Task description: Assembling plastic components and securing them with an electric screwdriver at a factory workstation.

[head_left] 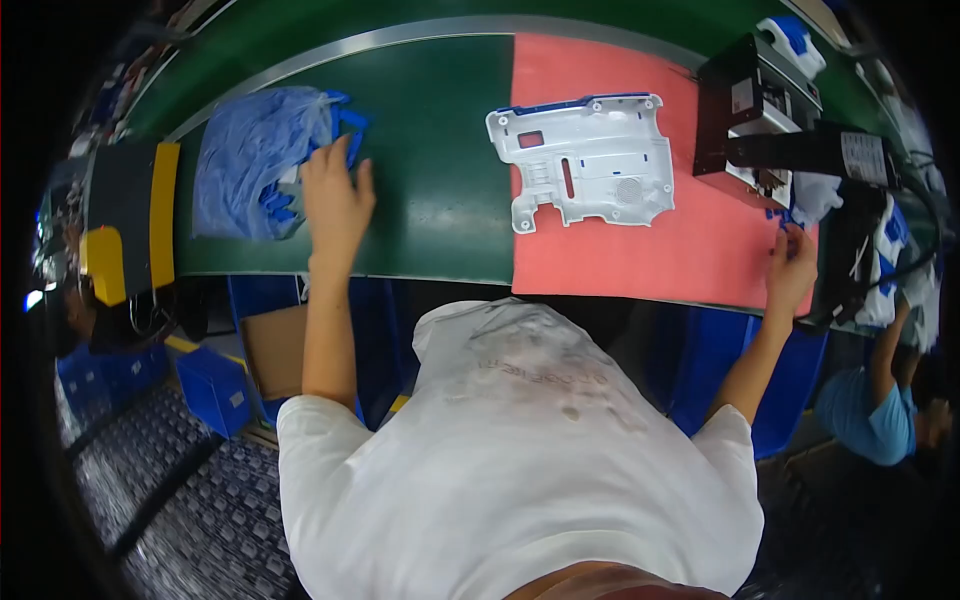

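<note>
My left hand lies at the right edge of a clear bluish plastic bag, its thumb held apart from its fingers. Blue plastic parts stick out of the bag just beyond the fingertips. Far to the right, my right hand has its fingers pinched together at a small blue part, next to the machine. Between the two hands rests a white plastic housing shell with a blue edge, its ribbed inner side facing up.
A pink mat covers the right part of the green bench. A black boxy machine stands at the back right. At the left is a yellow and black device. Blue bins sit below. Another person's blue sleeve shows at right.
</note>
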The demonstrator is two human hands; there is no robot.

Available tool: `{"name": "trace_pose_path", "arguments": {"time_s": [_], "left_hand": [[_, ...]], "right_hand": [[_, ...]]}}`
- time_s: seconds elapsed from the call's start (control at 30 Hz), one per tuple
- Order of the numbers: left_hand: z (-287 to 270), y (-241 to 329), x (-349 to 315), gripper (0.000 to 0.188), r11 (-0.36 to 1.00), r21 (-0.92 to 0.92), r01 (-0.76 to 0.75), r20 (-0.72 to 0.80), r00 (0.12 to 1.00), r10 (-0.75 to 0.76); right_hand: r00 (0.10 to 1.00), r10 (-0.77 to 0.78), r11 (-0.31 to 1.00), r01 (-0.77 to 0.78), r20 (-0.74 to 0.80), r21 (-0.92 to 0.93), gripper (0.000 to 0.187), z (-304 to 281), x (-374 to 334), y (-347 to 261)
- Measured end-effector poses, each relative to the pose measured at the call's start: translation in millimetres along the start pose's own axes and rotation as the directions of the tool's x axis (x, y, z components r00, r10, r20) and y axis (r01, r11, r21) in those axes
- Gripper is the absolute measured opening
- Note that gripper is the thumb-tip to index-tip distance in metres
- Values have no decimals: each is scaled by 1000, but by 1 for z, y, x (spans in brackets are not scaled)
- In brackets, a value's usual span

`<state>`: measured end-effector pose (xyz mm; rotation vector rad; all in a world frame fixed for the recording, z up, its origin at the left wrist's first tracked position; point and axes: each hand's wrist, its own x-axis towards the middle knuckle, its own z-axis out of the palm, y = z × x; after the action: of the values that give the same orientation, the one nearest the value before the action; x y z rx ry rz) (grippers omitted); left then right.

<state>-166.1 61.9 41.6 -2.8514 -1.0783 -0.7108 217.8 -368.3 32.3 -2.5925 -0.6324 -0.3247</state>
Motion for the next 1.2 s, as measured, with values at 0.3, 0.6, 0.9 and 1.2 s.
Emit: {"name": "trace_pose_path", "arguments": {"time_s": [0.3, 0.6, 0.9, 1.2], "left_hand": [[9, -27, -1, 19, 999, 32, -27, 103, 994, 23], [-8, 2, -5, 20, 830, -478, 288, 259, 949, -180], [15, 111, 2, 24, -695, -31, 719, 636, 550, 541], [12, 135, 14, 26, -490, -122, 863, 660, 440, 610]], "right_hand": [[804, -508, 698, 174, 309, 695, 13, 20, -38, -216], [658, -661, 704, 375, 362, 604, 18, 73, -15, -232], [594, -711, 250, -287, 376, 925, 26, 41, -26, -247], [760, -567, 139, -292, 317, 946, 25, 55, -24, -234]]}}
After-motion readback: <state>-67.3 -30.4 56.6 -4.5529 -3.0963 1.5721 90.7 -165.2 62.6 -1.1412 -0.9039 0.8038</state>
